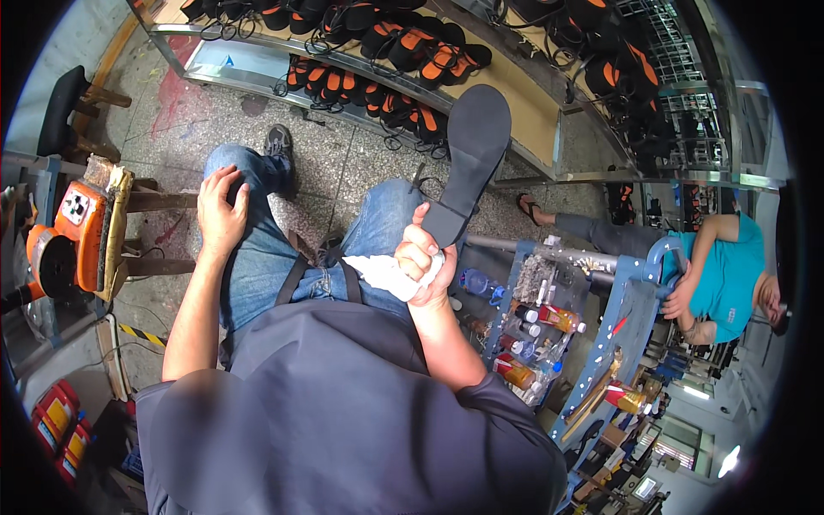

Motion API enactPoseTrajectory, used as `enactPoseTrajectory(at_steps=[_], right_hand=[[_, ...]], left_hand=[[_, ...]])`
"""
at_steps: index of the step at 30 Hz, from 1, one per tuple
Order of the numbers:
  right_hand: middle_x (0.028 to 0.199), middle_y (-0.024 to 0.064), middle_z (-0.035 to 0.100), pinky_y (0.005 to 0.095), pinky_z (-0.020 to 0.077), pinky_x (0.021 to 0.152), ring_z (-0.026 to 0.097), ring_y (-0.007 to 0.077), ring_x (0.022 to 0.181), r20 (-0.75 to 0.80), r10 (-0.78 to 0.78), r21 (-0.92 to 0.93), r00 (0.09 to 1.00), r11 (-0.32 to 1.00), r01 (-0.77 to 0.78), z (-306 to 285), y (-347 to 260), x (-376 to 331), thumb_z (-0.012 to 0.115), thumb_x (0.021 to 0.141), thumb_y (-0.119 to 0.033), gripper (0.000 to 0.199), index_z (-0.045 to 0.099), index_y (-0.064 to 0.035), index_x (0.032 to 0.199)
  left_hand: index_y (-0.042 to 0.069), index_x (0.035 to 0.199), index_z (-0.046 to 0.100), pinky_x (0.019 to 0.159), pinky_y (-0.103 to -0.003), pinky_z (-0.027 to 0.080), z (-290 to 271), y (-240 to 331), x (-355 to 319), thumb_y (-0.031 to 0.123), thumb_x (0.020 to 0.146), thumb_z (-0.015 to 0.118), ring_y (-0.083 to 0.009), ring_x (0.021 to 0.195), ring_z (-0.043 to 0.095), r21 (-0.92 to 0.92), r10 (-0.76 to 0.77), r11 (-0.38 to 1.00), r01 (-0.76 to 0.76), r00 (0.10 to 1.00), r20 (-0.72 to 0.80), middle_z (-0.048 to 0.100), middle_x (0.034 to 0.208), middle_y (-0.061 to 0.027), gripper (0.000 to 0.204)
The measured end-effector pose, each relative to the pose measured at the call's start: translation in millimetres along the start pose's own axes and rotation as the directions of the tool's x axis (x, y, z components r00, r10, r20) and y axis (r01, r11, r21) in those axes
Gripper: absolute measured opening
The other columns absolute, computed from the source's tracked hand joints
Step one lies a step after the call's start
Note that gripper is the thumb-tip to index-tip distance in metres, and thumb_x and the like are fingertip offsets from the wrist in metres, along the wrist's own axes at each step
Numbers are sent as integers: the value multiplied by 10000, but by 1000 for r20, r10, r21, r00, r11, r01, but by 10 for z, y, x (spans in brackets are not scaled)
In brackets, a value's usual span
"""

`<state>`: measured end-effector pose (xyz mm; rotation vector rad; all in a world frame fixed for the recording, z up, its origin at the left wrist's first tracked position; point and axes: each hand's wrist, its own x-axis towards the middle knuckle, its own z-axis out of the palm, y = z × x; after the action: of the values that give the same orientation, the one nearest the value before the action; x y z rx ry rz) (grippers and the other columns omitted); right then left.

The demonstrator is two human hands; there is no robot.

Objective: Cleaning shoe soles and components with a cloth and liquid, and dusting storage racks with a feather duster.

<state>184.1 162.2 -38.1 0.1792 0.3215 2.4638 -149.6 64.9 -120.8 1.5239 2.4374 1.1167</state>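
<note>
A shoe [477, 129] with a flat black sole and a low block heel is raised in front of me, sole facing up. A thin dark strap sticks out at its side; the rest of its upper is hidden. My right hand [427, 257] is closed at the heel end, gripping the shoe and a crumpled white cloth [386, 276]. The cloth pokes out between the fingers toward my lap. On my left thigh rests my left hand [221, 210], its fingers loosely bent and apart, with nothing in it.
Ahead, metal shelves [343, 58] carry rows of black and orange shoes. At my right stands a blue metal rack [592, 369] with several bottles [515, 371]. An orange machine [81, 219] sits at my left. Another person [721, 275] is at the right, beyond the rack.
</note>
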Motion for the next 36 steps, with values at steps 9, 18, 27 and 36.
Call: enactPoseTrajectory(at_steps=[9, 18, 27, 36], right_hand=[[779, 80, 544, 253, 208, 410, 307, 102, 471, -462, -409, -560, 787, 823, 99, 181, -227, 206, 474, 968, -410, 544, 557, -16, 1334], [579, 40, 513, 289, 285, 413, 406, 130, 444, -800, -315, -577, 511, 637, -511, -1072, -1132, 1402, 565, 950, -557, 576, 656, 11, 930], [808, 73, 613, 336, 427, 525, 542, 181, 615, -610, -617, -792, 498, 461, -399, -2594, -2013, 3980, 623, 954, -392, 378, 647, -31, 1065], [1009, 101, 684, 377, 540, 653, 644, 233, 808, -274, -801, -953, 533, 153, -260, -2544, -2301, 5127, 615, 909, -102, 235, 667, -24, 1124]], left_hand=[[41, 1088, 683, 1032, -407, 439, -91, 0, 178, 151, 843, 691, -300, 1197, 579, -1, -9, 1000, 9, 1000, -12, 667, 1240, -89, 269], [52, 1030, 681, 1010, -431, 411, -125, 0, 532, 154, 815, 695, -307, 1159, 550, -18, -44, 999, 45, 997, 59, 636, 1228, -94, 238], [48, 1005, 669, 997, -429, 398, -92, -286, 1276, 158, 780, 694, -303, 1139, 551, -140, -100, 983, 117, 987, 125, 645, 1169, -90, 252], [60, 1008, 664, 980, -424, 390, 39, -335, 1972, 193, 775, 698, -300, 1082, 563, -237, -31, 969, 68, 987, 155, 645, 1135, -83, 270]])
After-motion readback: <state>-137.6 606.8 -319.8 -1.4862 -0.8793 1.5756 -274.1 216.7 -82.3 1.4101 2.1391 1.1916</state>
